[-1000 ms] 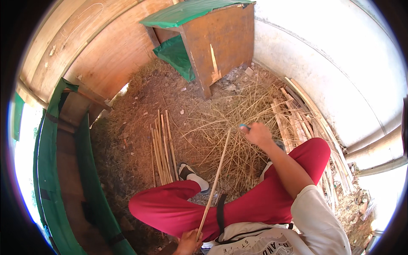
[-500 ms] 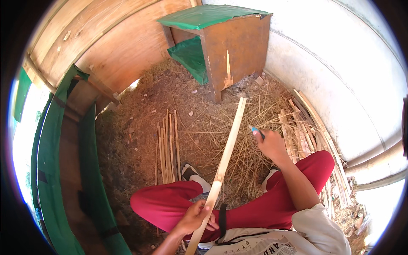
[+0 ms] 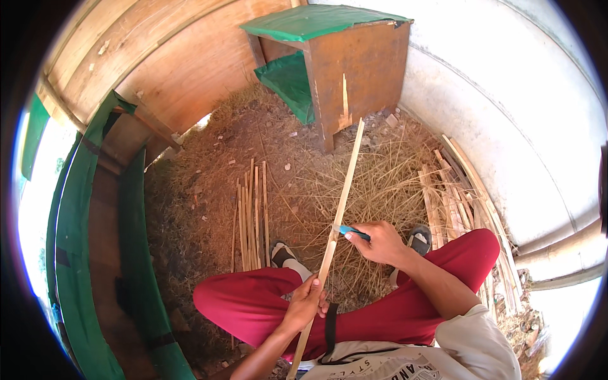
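Observation:
My left hand (image 3: pixel 306 303) is closed round a long pale bamboo strip (image 3: pixel 347 183), low down near my lap. The strip slants up and away from me between my knees, its narrow edge turned more toward view. In my closed right hand (image 3: pixel 379 242) is a knife with a blue handle (image 3: pixel 353 232), probably a cutter. Its tip meets the strip, or lies right beside it, at a darker node about halfway up; the blade itself is too small to make out well.
Several thin strips (image 3: pixel 253 215) lie on the soil left of my foot. Shavings (image 3: pixel 380 183) cover the ground ahead. More split pieces (image 3: pixel 453 196) are piled along the white wall at right. A brown cabinet with a green top (image 3: pixel 361 76) stands behind; a green-covered bench (image 3: pixel 136 253) is at left.
My right hand has moved left and down, bringing the knife to the strip. The strip has turned to show a narrower side, and my left hand has shifted slightly up and right.

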Demonstrator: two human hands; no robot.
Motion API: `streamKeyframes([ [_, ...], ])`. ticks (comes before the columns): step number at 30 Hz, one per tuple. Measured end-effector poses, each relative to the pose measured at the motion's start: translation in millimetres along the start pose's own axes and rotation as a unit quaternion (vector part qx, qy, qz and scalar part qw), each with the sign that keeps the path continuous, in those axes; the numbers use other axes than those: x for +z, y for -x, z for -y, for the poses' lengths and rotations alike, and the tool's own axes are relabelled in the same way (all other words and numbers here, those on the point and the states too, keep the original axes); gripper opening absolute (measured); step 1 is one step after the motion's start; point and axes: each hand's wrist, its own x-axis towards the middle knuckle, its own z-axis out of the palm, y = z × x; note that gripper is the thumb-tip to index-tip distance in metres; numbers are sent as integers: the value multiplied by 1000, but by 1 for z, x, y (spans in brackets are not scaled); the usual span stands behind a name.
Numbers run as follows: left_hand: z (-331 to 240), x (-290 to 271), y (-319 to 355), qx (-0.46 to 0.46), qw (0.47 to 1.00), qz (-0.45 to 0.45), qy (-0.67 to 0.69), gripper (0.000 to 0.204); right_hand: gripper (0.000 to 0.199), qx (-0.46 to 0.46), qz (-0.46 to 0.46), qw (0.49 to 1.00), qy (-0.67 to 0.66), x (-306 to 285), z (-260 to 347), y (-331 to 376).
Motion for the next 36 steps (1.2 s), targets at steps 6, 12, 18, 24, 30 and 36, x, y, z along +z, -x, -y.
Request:
streamKeyframes([
  [6,27,2,-16,125,961,-118,-216,47,31,-19,-2,998,57,4,-8,1],
  [12,8,16,-3,109,953,-113,-261,51,34,-41,-14,995,86,6,-14,4],
  [18,6,21,8,81,954,-129,-259,53,41,-48,-20,991,121,11,-12,4],
  [24,19,12,7,66,963,-108,-240,54,43,-30,26,990,138,15,-11,3],
  [30,27,11,4,24,972,-105,-211,53,44,12,42,983,181,15,-22,-2],
  [36,18,17,31,11,967,-85,-239,48,44,126,45,974,184,1,-41,-12],
])
